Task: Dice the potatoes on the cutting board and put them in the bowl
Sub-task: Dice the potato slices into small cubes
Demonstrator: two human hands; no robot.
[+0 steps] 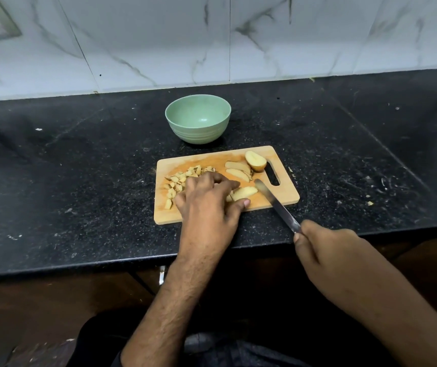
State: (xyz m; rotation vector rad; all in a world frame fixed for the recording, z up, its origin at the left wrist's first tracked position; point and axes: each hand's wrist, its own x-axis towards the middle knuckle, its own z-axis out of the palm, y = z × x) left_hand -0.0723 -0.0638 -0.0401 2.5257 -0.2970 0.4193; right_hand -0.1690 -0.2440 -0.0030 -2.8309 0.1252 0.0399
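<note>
Partway: diced pile beyond your left hand, which pins a wedge; slices, half potato uncut; bowl empty. Right hand grips knife.

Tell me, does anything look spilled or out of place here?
A few pale scraps lie on the black counter right of the cutting board. Otherwise nothing stands out: the potato pieces sit on the board, and the green bowl stands upright and empty.

Open counter left of left hand and right of right hand. Ahead of left hand: diced pile, then bowl. Between hands: knife, wedges beyond.
</note>
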